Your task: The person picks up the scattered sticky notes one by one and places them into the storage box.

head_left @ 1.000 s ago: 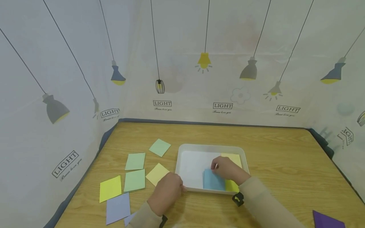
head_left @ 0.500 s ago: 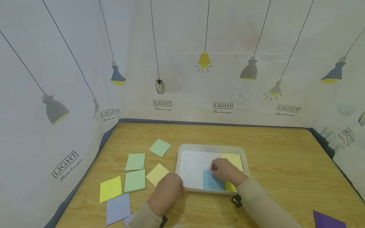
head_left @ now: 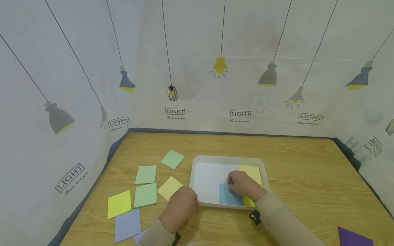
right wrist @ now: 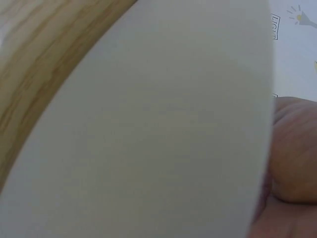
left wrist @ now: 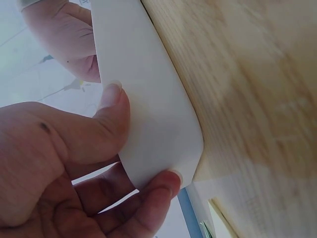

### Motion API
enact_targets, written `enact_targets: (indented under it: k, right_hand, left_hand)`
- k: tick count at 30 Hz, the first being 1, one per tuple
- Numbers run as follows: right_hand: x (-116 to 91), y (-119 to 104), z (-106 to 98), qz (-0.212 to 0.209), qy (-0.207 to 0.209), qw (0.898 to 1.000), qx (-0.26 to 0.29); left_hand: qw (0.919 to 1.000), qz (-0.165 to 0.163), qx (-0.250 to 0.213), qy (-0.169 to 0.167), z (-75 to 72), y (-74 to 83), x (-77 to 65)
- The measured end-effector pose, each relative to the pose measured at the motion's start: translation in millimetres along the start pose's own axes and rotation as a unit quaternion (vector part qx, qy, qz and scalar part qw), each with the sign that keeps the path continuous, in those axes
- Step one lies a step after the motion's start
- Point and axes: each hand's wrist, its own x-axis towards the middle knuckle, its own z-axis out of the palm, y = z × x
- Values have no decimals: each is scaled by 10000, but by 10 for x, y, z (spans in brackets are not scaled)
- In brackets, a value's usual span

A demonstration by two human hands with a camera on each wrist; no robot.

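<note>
My left hand (head_left: 181,205) grips the front left corner of the white tray (head_left: 200,159). In the left wrist view, the thumb (left wrist: 111,114) and a fingertip (left wrist: 171,183) press on the tray's outer wall. Inside the tray, my right hand (head_left: 246,184) is at the far edge of a blue sticky note pad (head_left: 229,196), fingers curled and seeming to pinch that edge. The pad looks flat in the front middle. Beside it lies a bright yellow pad (head_left: 248,202), with a pale yellow pad (head_left: 250,171) behind. In the right wrist view, the tray wall (right wrist: 163,124) hides the right fingertips.
On the wooden table (head_left: 304,177), left of the tray, lie several green pads (head_left: 146,194), a pale yellow pad (head_left: 170,187), a bright yellow pad (head_left: 119,204) and lilac pads (head_left: 127,225). A purple piece (head_left: 354,237) lies at the front right.
The blue pad's far edge has come down toward the tray floor, and my right hand has shifted slightly with it. My left hand keeps its place on the tray.
</note>
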Motion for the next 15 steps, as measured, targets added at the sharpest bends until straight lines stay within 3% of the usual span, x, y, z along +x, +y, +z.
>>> enact_targets:
  k: [15]
  right_hand:
    - [-98, 75, -144, -208, 292, 9993, 65]
  left_hand:
    - [9999, 63, 83, 40, 30, -12, 5]
